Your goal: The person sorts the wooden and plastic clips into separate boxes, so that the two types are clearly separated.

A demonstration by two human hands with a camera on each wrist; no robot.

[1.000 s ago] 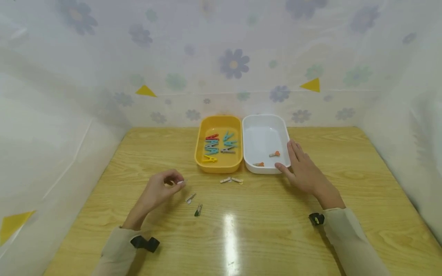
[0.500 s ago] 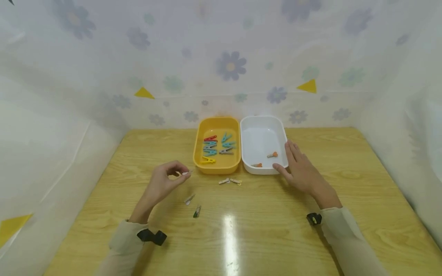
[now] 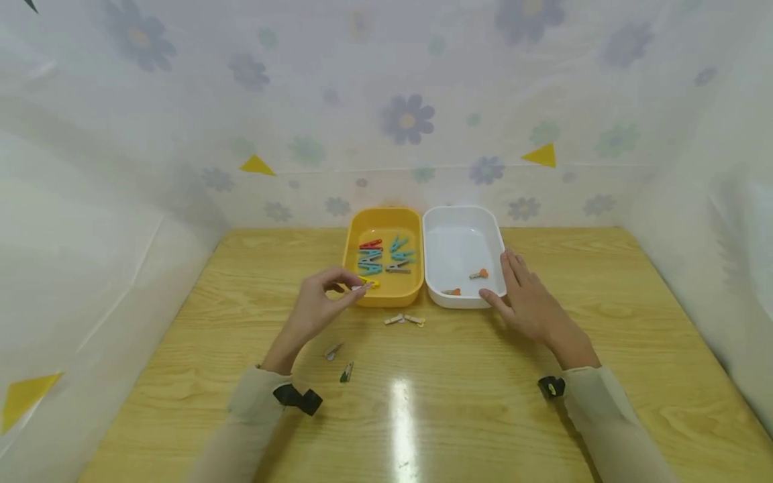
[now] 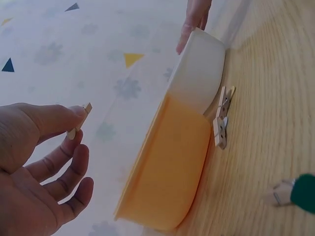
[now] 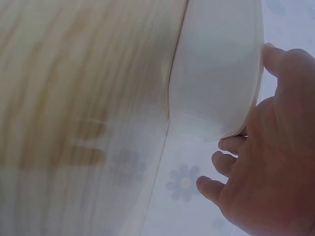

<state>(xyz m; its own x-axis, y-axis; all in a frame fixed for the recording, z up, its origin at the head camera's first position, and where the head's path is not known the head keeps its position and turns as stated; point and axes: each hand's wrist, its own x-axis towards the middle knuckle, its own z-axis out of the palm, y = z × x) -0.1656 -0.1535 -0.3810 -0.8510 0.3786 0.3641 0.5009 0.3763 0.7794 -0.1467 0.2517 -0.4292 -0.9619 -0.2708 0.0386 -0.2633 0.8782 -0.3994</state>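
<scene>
My left hand pinches a small wooden clothespin between thumb and forefinger, above the near left part of the yellow tray. Inside that tray lie several plastic clothespins: blue, grey, red and yellow. The yellow clothespin is partly behind my fingertips. My right hand rests against the near right corner of the white tray, its thumb at the rim and its fingers along the side. Two wooden clothespins with orange ends, one of them an orange-ended clothespin, lie in the white tray.
Two light wooden clothespins lie end to end in front of the trays. Nearer me on the wooden table are a white-ended clothespin and a green-ended clothespin. A flowered sheet hangs behind the table.
My left hand has moved right and forward with the pinched clothespin, from over the table to over the yellow tray. The right hand has stayed at the white tray.
</scene>
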